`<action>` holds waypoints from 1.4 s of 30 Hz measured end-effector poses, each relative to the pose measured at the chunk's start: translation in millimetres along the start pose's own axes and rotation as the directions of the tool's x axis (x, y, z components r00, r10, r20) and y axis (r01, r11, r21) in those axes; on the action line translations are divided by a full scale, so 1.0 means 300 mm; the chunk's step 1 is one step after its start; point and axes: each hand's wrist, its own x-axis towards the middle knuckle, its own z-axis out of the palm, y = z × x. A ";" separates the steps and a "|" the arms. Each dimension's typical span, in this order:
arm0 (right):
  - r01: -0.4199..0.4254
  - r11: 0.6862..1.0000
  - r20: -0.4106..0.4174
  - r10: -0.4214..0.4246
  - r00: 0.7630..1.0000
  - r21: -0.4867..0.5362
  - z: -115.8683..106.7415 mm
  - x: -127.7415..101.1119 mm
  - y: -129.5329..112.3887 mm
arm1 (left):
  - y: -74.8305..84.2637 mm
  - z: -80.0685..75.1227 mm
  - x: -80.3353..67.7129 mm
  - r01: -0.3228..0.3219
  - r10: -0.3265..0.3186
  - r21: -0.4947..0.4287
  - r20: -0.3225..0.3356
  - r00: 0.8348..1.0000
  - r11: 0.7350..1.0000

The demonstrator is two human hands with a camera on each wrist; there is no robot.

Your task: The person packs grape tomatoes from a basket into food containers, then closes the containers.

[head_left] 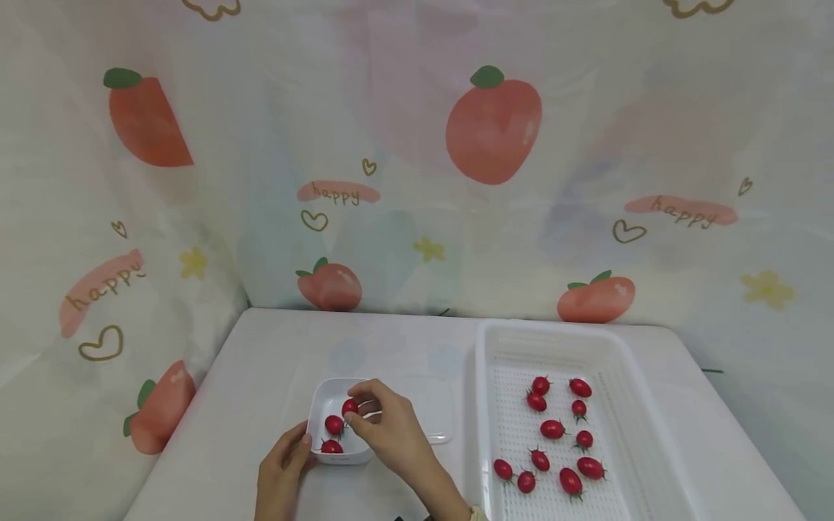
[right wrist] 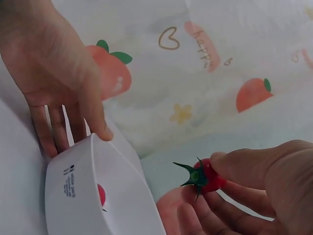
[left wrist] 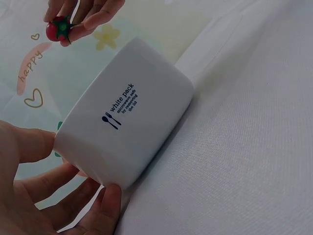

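My right hand [head_left: 389, 428] pinches a red cherry tomato [right wrist: 211, 177] between thumb and fingers, its green calyx showing. The tomato is held over a small white square container [left wrist: 128, 105], which has dark "white pack" print on its side. Two other cherry tomatoes [head_left: 334, 425] lie inside it. At the container's near left corner, my left hand [head_left: 284, 467] grips the wall, with the thumb at the rim and the fingers against the outside. Part of the container's inside is hidden behind my right hand in the head view.
A large white perforated basket [head_left: 483, 405] stands on the right, with several cherry tomatoes [head_left: 552, 430] spread over its floor. Between basket and container lies a clear, flat lid [head_left: 435, 409]. A fruit-printed cloth [head_left: 417, 217] hangs behind the white table [head_left: 274, 347].
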 end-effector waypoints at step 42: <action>0.163 0.836 0.150 -0.098 0.984 -0.524 0.163 0.121 0.113 | -0.011 -0.009 0.009 -0.046 0.044 -0.063 -0.033 0.998 0.997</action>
